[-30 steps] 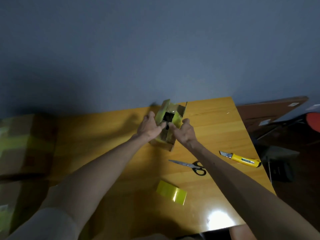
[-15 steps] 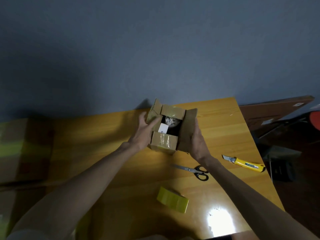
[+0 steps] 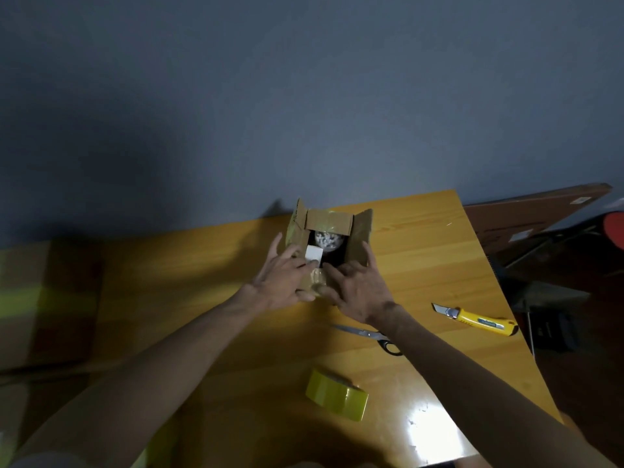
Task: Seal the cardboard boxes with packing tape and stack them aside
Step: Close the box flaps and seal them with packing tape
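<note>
Your left hand (image 3: 283,282), right hand (image 3: 358,288): fingers flat, pressing box (image 3: 329,219) near flap. Fold short flaps first; keep tape (image 3: 337,395) close.

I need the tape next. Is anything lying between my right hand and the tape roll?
Yes: the scissors lie flat on the table between the right hand at the cardboard box and the tape roll. A lifted hand should clear them.
</note>
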